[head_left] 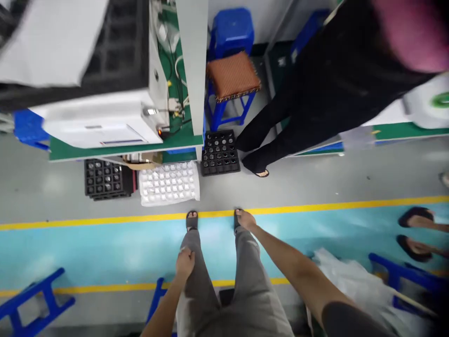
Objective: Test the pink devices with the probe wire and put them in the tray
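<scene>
My left hand (pixel 185 262) hangs over my left thigh, its fingers curled in, with nothing visible in it. My right hand (pixel 245 219) hangs above my right foot; its fingers point down and to the left and look curled, but whether they hold anything is hidden. Neither hand touches an object that I can see. Beyond my feet, on the grey floor, lie a white tray in clear plastic (pixel 169 183), a black tray with round parts (pixel 220 152) and a stack of black trays (pixel 105 179).
A green workbench (pixel 126 152) carries a white machine (pixel 101 124). A person in black trousers (pixel 308 103) stands ahead to the right. Blue stools (pixel 233 32) stand around, one with a brown cushion (pixel 234 76). Another person's sandalled feet (pixel 419 222) and plastic bags (pixel 351 281) are at right.
</scene>
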Action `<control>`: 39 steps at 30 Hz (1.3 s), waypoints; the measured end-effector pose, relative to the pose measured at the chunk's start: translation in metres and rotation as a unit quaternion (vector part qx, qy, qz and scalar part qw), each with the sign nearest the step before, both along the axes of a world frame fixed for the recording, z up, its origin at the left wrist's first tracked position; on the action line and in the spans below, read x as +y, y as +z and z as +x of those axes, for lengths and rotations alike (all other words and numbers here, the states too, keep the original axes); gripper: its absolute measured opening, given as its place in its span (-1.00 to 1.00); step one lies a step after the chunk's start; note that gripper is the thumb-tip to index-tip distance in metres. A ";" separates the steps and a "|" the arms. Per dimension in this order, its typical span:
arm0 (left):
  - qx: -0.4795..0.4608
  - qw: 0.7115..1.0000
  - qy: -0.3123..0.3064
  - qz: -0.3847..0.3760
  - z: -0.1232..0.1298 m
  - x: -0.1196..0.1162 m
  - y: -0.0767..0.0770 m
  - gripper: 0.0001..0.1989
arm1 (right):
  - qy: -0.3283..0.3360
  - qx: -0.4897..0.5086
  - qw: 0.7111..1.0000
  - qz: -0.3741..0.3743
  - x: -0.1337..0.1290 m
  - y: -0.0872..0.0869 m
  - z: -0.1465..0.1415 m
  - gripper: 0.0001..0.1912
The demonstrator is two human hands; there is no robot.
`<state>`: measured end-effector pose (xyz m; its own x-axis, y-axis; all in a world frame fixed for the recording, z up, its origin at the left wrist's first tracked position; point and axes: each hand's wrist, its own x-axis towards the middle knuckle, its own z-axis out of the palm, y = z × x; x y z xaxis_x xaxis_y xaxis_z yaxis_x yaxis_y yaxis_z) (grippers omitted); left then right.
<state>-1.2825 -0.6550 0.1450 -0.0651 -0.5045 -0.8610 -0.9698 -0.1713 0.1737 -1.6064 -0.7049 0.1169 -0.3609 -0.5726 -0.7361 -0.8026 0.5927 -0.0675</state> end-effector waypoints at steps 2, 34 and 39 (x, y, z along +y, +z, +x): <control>-0.013 1.000 0.003 -0.011 -0.028 0.004 -0.040 -0.64 | 0.067 0.012 0.998 0.007 -0.053 -0.064 -0.033 -0.62; 0.184 0.899 -0.370 -0.147 -0.216 -0.142 -0.341 -0.73 | 0.429 -0.156 0.882 -0.119 -0.013 -0.363 -0.140 -0.79; 0.158 0.925 -0.316 -0.138 -0.181 -0.123 -0.356 -0.71 | 0.329 -0.133 0.925 -0.134 0.022 -0.339 -0.185 -0.75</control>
